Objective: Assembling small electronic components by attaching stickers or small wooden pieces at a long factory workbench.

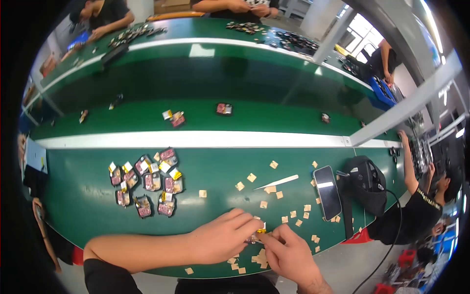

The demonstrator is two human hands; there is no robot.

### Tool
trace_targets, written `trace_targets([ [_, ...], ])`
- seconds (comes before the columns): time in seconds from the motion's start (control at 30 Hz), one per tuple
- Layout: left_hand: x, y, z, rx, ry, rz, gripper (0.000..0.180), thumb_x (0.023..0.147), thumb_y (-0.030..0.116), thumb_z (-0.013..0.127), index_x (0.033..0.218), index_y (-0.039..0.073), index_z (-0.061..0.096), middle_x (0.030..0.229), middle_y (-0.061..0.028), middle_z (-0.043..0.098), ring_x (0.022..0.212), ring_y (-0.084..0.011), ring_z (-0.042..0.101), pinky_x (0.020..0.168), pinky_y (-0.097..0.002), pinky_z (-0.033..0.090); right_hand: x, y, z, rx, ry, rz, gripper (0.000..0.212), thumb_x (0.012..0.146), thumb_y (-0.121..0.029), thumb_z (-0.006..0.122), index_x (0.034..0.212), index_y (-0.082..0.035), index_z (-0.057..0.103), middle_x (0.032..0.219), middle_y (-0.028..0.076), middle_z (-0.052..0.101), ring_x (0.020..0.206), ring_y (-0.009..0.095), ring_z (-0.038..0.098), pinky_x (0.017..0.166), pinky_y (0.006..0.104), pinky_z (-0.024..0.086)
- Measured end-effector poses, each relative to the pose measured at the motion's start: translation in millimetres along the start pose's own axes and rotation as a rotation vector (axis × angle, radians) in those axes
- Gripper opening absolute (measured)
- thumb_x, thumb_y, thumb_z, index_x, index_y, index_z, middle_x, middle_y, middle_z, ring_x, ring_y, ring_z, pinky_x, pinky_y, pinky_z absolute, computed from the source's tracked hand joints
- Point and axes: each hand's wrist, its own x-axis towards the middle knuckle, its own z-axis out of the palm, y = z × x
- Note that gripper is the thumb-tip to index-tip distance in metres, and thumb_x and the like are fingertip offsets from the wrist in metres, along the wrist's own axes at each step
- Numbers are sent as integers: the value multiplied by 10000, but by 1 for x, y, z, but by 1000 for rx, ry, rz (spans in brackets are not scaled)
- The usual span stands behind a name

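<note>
At the near edge of the green worktop [88, 196] I see both hands meeting over one small part [259, 234]. My left hand [220, 240] comes in from the lower left, its grip pinched on the part with thumb and forefinger; the part shows a yellow tab and sits right at those fingertips. My right hand [289, 255] comes up from the near edge, its fingertips touching the same part from the right side, so the piece lies between the two grips, held by both. I cannot tell its finer details; it is too small.

Tan paper squares [254, 257] lie scattered under and just beyond the hands, more toward the right. Further in, left of centre, a cluster of small pink packs with yellow tabs [147, 183] sits well apart from the hands. A pale flat stick [279, 182] lies past the squares, and a dark phone [327, 192] rests beside a black bag [367, 183] toward the right end. Beyond the white rail, a few more packs [224, 109] lie on the far belt.
</note>
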Motion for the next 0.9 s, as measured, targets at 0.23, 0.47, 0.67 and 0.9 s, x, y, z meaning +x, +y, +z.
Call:
trace_targets([
  [0.23,-10,-9,5,82,-36,65,576,856,-15,684,1402,17,504,1243,-130,555,1198,-318,531,1034,-410,489,17,-16,-14,-230,-76,-19,233,821,5,756,1034,-84,721,904,55,619,803,284,667,659,394,555],
  [0.47,-9,-6,7,171,16,102,558,862,51,723,1392,2,553,1187,-119,580,1154,-313,554,999,-415,511,16,-25,-11,-296,-74,31,199,821,0,763,1005,-57,711,911,69,640,784,292,660,650,387,548],
  [0.67,-10,-1,7,172,3,62,513,860,45,731,1346,20,568,1176,-109,576,1158,-307,552,994,-409,513,1,-4,8,15,69,98,171,880,2,758,1039,-50,723,919,57,654,779,239,683,639,340,568],
  [0.9,-8,-2,10,108,50,26,452,891,10,658,1322,1,522,1177,-141,567,1145,-324,558,984,-421,525,2,1,3,242,157,209,232,901,-22,787,1125,-28,732,998,94,675,764,216,720,667,315,609],
])
